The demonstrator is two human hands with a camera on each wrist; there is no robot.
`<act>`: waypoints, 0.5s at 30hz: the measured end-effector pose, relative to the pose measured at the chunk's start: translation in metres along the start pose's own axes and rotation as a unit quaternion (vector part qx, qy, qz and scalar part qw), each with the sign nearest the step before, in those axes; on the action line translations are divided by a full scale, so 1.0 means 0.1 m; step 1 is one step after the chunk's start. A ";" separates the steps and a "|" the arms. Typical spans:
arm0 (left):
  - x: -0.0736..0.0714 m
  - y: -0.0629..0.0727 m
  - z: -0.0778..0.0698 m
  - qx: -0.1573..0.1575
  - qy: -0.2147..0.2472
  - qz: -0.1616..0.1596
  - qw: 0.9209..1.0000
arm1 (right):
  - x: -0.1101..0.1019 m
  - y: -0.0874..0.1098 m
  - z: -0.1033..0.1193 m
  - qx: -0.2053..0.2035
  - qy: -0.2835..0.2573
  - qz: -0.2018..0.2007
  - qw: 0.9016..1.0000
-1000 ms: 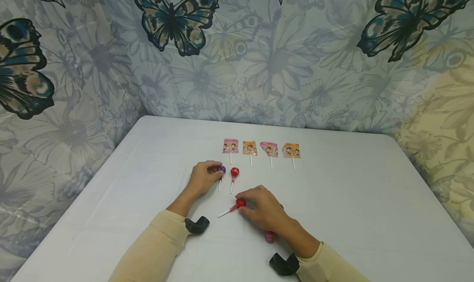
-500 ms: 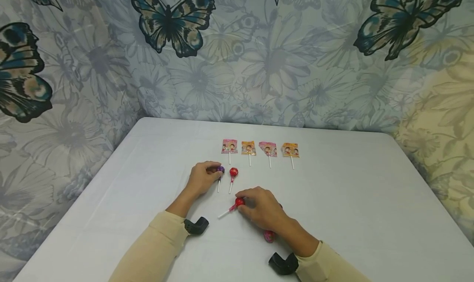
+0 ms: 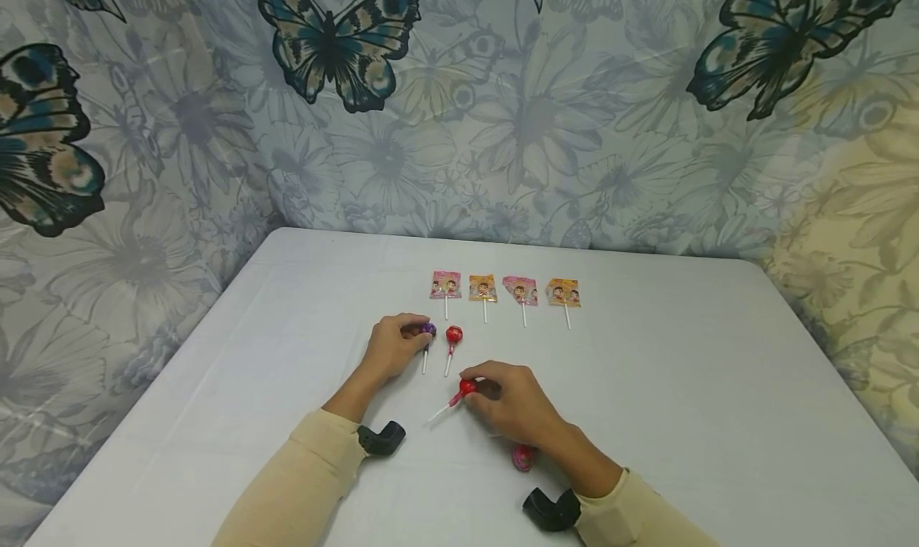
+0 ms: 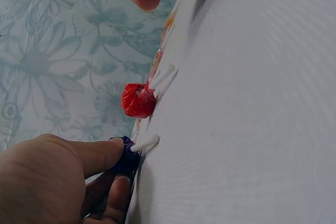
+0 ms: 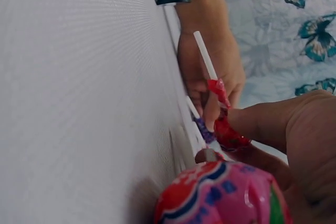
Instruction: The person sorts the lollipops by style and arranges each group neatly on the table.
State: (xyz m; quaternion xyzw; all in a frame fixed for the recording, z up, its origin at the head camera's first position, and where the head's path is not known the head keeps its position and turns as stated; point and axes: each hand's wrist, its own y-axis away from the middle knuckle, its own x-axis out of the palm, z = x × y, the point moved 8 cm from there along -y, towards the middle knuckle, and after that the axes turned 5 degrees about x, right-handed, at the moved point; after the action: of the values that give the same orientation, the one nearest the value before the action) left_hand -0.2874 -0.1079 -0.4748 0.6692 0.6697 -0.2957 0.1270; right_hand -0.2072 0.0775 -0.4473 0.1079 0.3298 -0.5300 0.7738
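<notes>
My left hand point(image 3: 393, 346) pinches the head of a purple-wrapped lollipop point(image 4: 126, 157) that lies on the table with its white stick toward me. Just right of it lies a red lollipop point(image 3: 454, 335), its stick also toward me. My right hand point(image 3: 513, 402) grips a second red lollipop point(image 5: 227, 129) by its head between thumb and fingers, with the stick slanting down to the left. Under the right wrist lies a pink lollipop point(image 3: 522, 457), partly hidden by that arm; its wrapper shows blue and green marks up close in the right wrist view.
Farther back, a row of flat-wrapped lollipops lies with sticks toward me: a pink one point(image 3: 446, 285), an orange one point(image 3: 483, 287), another pink one point(image 3: 521, 289) and another orange one point(image 3: 564, 292). The white table point(image 3: 689, 387) meets a butterfly-patterned wall covering point(image 3: 531, 132).
My right hand has risen slightly with the red lollipop, whose stick now points more steeply down. The left hand stays at the purple lollipop.
</notes>
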 end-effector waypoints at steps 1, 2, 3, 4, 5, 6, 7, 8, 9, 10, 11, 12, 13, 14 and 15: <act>0.00 0.00 0.00 0.000 -0.002 0.001 1.000 | 0.00 0.00 0.00 0.002 -0.006 0.001 1.000; 0.00 0.00 0.00 -0.001 -0.003 0.001 1.000 | -0.01 0.00 0.00 0.004 -0.013 0.002 1.000; 0.01 0.00 0.00 -0.001 -0.003 0.002 1.000 | -0.01 0.00 0.00 0.005 -0.016 0.001 1.000; 0.01 0.00 0.00 -0.001 -0.004 0.002 1.000 | -0.02 0.00 0.00 0.006 -0.021 0.001 1.000; 0.00 0.00 0.00 0.000 -0.004 0.002 1.000 | -0.02 0.00 0.00 0.006 -0.027 0.000 1.000; 0.01 0.00 0.00 0.000 -0.004 0.003 1.000 | -0.03 -0.01 0.00 0.003 -0.034 -0.001 0.999; 0.00 0.00 0.00 0.000 -0.004 0.003 1.000 | -0.03 -0.01 0.00 0.000 -0.041 -0.003 0.999; 0.00 0.00 0.00 0.000 -0.004 0.003 1.000 | -0.04 -0.01 0.00 -0.001 -0.047 -0.004 0.999; 0.00 0.00 0.00 0.001 -0.003 0.002 1.000 | -0.05 -0.02 0.00 -0.003 -0.053 -0.006 0.999; 0.00 0.00 0.00 0.000 -0.003 0.002 1.000 | -0.05 -0.02 0.00 -0.003 -0.062 -0.006 0.998; 0.00 0.00 0.00 0.000 -0.004 0.002 1.000 | -0.06 -0.02 0.01 -0.003 -0.070 -0.006 0.998; 0.00 0.00 0.01 0.000 -0.004 0.002 1.000 | -0.07 -0.02 0.01 -0.001 -0.075 -0.007 0.997; 0.00 0.00 0.01 0.000 -0.004 0.002 1.000 | -0.08 -0.03 0.02 0.005 -0.078 -0.008 0.997; 0.00 0.00 0.01 0.000 -0.004 0.001 1.000 | -0.09 -0.02 0.02 0.009 -0.078 -0.009 0.997; 0.00 0.00 0.01 0.002 -0.004 0.000 1.000 | -0.10 -0.02 0.02 0.011 -0.079 -0.011 0.997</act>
State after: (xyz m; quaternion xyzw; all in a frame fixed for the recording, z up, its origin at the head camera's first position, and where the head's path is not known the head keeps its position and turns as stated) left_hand -0.2880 -0.1080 -0.4756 0.6687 0.6685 -0.2990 0.1284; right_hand -0.2106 0.0826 -0.4390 0.0710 0.2631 -0.5491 0.7901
